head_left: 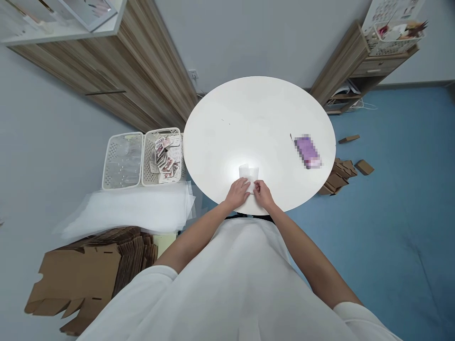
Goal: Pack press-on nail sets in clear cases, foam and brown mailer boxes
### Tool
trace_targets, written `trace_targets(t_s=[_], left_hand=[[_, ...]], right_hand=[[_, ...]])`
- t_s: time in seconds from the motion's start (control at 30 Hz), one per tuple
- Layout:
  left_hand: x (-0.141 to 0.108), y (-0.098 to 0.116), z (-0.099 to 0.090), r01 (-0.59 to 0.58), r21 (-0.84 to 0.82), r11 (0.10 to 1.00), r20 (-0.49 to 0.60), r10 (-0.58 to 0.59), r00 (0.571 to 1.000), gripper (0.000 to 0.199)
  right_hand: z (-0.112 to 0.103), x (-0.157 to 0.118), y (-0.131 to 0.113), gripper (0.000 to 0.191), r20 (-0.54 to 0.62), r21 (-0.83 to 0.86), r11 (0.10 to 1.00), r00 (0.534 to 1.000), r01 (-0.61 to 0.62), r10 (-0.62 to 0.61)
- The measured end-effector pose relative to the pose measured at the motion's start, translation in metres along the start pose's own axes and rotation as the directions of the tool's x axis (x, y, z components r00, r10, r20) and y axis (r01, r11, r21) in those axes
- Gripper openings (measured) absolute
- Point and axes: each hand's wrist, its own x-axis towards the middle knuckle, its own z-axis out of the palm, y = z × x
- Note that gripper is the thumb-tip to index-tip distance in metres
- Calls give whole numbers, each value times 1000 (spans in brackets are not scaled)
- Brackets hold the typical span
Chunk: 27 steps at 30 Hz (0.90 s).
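Right grip [263, 194], white table [256, 113], blue floor [401, 208]

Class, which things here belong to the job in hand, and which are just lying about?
Job in hand:
left hand, right hand
small white sheet between them
white table

Apparently just lying about (some may be supplies):
blurred purple item
flat cardboard stack
basket of printed cards
brown floor boxes

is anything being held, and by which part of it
A small white sheet: the left hand lies over its near left part, the right hand is at its right edge; whether either pinches it cannot be told.
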Motion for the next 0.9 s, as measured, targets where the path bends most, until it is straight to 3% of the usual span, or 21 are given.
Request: trace_targets(t_s=[0.13, 0.3, 0.37, 0.57, 0.73, 0.83, 0.9], left_hand=[[2, -3, 1, -39, 85, 996, 45, 35, 998, 42], [3, -11, -2, -130, 53, 990, 78, 126, 989, 51], [6, -15, -2, -158, 25, 987, 65, 156, 986, 51], [16, -17, -5, -188, 10, 982, 50, 188, 981, 44], [3, -9, -13, -209, -71, 975, 99, 215, 972, 40], [-10, -5, -15, -138, -155, 978, 138, 160, 977, 35], [-13, -3, -15, -20, -212, 977, 158, 55, 986, 29]], right_hand=[[-6, -4, -2, 36, 14, -204, 970, 992, 128, -128], [-12, -4, -4, 50, 221, -340, 897, 952, 281, -214], [-13, 0, -5, 53, 260, -389, 877, 947, 281, -188], [-20, 12, -15, 41, 337, -491, 807, 926, 327, -170], [-26, -7, -26, 34, 363, -463, 814, 913, 352, -189], [-28, -21, -30, 30, 336, -397, 867, 927, 301, -168], [-30, -22, -31, 24, 313, -345, 911, 943, 225, -114]])
